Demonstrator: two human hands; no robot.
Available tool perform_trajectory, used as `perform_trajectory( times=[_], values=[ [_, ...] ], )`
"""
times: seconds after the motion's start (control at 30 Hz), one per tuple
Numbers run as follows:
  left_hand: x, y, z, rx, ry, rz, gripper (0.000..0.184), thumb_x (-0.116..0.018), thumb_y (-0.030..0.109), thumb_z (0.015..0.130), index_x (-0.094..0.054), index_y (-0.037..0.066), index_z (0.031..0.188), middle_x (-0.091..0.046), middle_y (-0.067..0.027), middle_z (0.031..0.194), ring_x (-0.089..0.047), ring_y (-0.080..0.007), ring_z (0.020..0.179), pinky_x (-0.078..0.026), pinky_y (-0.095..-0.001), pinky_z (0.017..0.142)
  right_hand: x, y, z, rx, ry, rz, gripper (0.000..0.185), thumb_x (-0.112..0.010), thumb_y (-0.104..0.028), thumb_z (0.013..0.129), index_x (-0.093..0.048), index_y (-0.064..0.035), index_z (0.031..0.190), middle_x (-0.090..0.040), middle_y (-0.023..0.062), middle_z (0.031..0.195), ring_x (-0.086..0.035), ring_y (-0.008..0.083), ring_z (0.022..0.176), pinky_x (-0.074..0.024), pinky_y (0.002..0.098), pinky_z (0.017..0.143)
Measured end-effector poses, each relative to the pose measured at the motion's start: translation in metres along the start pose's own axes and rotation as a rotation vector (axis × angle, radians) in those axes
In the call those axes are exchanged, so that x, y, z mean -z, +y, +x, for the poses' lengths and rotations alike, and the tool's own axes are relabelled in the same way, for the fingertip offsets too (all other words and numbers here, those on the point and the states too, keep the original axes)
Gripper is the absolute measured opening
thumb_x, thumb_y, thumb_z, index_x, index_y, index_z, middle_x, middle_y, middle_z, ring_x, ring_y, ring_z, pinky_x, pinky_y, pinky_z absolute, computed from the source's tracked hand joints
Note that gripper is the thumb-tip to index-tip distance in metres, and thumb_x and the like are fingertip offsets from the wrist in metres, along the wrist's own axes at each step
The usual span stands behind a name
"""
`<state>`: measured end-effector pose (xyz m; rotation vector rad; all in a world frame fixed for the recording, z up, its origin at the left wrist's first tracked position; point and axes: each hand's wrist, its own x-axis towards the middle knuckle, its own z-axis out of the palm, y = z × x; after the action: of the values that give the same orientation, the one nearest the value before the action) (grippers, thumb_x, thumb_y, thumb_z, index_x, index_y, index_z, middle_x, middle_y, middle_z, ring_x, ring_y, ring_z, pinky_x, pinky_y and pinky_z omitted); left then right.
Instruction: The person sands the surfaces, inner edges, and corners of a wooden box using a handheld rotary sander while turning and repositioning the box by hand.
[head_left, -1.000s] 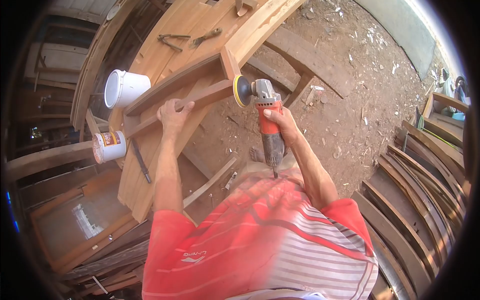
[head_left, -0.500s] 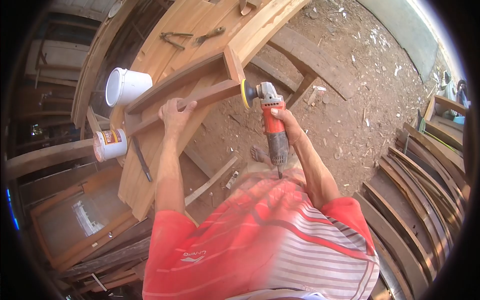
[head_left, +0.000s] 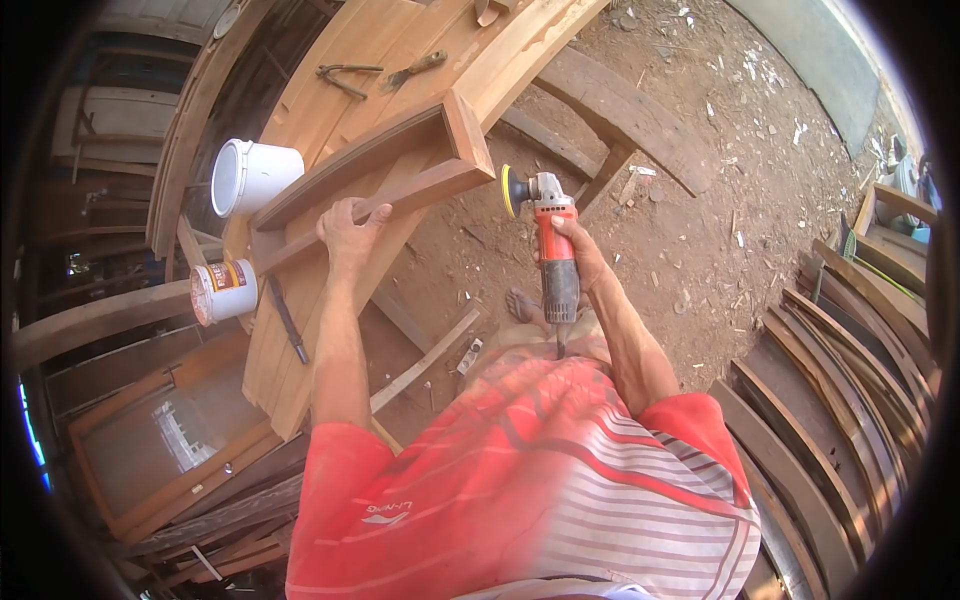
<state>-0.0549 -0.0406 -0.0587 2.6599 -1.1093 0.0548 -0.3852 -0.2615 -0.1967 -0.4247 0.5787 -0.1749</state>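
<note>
A long, narrow wooden frame [head_left: 432, 187] lies across the planks of the workbench [head_left: 325, 300]. My left hand [head_left: 348, 235] is closed over its near rail, with the thumb along the top. In my right hand [head_left: 584, 250] is a red and grey angle grinder [head_left: 556, 228], gripped around its body and held upright. The grinder carries a yellow-edged sanding disc [head_left: 511, 192], which stands a small gap to the right of the frame's end. Whether the disc is spinning I cannot tell.
A white bucket [head_left: 260, 178] and a smaller labelled tub [head_left: 224, 291] stand left of the frame. Pincers [head_left: 348, 80] and a brush-like tool [head_left: 418, 69] lie on the far planks. A dark metal bar [head_left: 287, 320] rests nearer. Stacked boards [head_left: 800, 440] fill the right side.
My right hand has shifted the grinder slightly right, so the disc has come away from the frame's right end. My left hand keeps its place on the rail.
</note>
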Motion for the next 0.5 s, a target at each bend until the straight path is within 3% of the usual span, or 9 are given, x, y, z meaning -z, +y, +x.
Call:
perform_trajectory(
  times=[0.17, 0.27, 0.5],
  values=[
    [0.001, 0.001, 0.000, 0.011, -0.021, -0.011, 0.077, -0.071, 0.077, 0.084, -0.075, 0.005, 0.108, -0.072, -0.0146, 0.107, -0.059, -0.0375, 0.116, -0.030, -0.0546, 0.113, -0.014, 0.002, -0.002, 0.019, -0.005, -0.072, 0.064, -0.076, -0.051, 0.090, -0.058, -0.0014, 0.126, -0.068, 0.0128, 0.094, -0.074, 0.0256, 0.076, -0.0625, 0.0403, 0.071],
    [-0.001, 0.001, -0.002, -0.032, 0.046, 0.047, 0.079, -0.065, 0.081, 0.086, -0.075, 0.006, 0.107, -0.073, -0.0147, 0.106, -0.064, -0.0384, 0.112, -0.036, -0.0546, 0.108, -0.021, 0.003, -0.006, 0.022, 0.015, -0.057, 0.064, -0.076, -0.050, 0.090, -0.058, -0.0005, 0.126, -0.069, 0.0127, 0.092, -0.074, 0.0258, 0.077, -0.0622, 0.0406, 0.070],
    [-0.002, 0.004, -0.003, -0.017, 0.049, 0.026, 0.077, -0.066, 0.079, 0.086, -0.076, 0.006, 0.108, -0.073, -0.0157, 0.109, -0.062, -0.0388, 0.114, -0.034, -0.0538, 0.110, -0.070, -0.032, -0.040, 0.109, -0.165, -0.048, 0.065, -0.077, -0.047, 0.088, -0.059, -0.0007, 0.129, -0.070, 0.0139, 0.097, -0.074, 0.0261, 0.079, -0.0629, 0.0406, 0.073]
  ],
)
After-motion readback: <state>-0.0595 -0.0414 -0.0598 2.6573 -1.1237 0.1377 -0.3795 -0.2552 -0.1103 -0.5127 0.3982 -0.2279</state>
